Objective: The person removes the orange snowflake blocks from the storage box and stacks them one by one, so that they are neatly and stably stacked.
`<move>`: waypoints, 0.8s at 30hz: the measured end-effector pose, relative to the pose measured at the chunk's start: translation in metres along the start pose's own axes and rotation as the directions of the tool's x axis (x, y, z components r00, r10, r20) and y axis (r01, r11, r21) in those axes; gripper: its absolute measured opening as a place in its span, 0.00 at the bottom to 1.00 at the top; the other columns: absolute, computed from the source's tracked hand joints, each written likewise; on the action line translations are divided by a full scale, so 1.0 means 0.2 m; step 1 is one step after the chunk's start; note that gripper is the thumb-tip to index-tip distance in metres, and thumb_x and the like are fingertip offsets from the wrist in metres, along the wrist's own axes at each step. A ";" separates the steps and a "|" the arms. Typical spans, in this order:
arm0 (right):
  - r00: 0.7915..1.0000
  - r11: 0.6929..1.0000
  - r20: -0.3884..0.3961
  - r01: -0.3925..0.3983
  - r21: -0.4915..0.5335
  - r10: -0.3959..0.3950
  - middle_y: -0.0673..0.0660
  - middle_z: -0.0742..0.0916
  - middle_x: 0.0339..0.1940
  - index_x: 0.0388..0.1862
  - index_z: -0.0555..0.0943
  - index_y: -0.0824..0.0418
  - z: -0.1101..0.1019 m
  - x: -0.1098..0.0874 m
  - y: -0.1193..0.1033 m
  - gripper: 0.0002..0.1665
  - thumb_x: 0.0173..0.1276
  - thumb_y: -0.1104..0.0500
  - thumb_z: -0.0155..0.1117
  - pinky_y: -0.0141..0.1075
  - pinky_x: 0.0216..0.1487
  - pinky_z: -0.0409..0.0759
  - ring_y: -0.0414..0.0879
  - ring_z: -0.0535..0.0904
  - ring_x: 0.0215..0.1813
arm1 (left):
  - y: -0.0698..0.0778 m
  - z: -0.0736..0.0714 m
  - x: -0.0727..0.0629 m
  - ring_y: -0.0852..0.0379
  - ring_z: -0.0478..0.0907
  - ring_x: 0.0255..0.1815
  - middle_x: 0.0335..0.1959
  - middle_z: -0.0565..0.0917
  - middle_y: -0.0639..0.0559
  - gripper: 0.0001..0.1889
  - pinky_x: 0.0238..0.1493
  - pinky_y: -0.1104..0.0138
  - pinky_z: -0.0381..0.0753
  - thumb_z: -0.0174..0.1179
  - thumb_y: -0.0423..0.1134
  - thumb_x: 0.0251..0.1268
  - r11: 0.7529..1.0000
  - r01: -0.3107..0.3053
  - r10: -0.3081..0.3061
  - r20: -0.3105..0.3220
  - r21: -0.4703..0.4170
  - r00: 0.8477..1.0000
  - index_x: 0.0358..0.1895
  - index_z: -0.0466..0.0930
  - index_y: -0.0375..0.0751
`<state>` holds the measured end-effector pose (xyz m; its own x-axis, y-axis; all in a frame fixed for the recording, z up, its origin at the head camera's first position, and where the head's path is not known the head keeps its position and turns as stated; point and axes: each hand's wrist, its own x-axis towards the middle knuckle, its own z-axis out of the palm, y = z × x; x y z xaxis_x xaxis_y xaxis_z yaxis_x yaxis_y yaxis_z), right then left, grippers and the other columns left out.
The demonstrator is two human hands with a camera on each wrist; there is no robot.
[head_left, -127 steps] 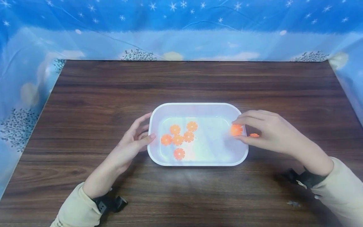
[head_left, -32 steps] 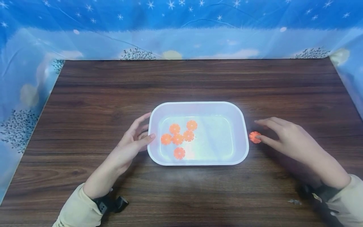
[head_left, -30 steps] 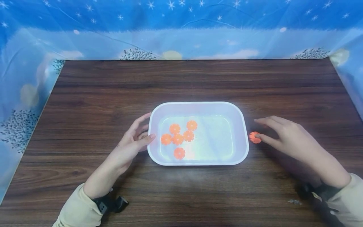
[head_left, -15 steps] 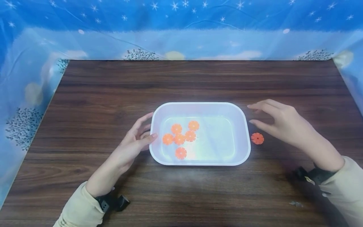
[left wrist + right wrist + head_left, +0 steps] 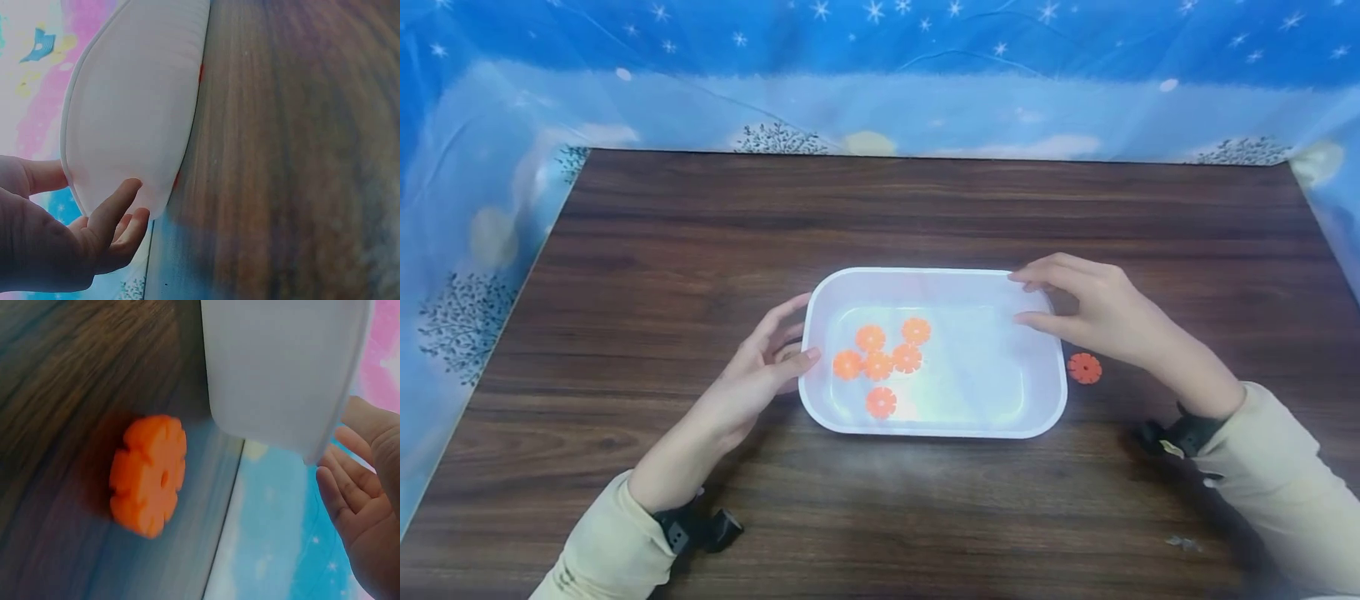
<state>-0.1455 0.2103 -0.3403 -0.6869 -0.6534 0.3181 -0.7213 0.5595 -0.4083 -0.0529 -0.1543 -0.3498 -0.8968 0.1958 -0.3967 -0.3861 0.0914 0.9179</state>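
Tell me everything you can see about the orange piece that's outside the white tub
The orange piece is a round, flower-like disc with slots cut around its edge and a small hole in its centre. It looks like plastic, in one even colour. It lies flat on the dark wood-grain table, close beside the right end of the white tub but apart from it. No hand touches it; the right hand is nearby.

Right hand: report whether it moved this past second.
Yes: the right hand has moved left and forward, from beside the white container to over its rim.
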 end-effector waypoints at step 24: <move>0.933 0.991 0.358 -0.013 0.135 -0.036 0.54 0.83 0.52 0.56 0.78 0.58 0.21 0.25 -0.11 0.27 0.57 0.54 0.70 0.44 0.52 0.77 0.46 0.78 0.53 | -0.02 -0.01 0.01 0.46 0.68 0.62 0.68 0.61 0.47 0.34 0.55 0.55 0.73 0.53 0.33 0.67 1.000 0.006 -0.006 -0.011 -0.019 1.000 0.72 0.51 0.59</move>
<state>-0.1602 0.1439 -0.3507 -0.5829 -0.8125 0.0054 -0.6935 0.4941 -0.5244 -0.0528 -0.1569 -0.3540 -0.8967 0.1849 -0.4022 -0.3954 0.0736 0.9155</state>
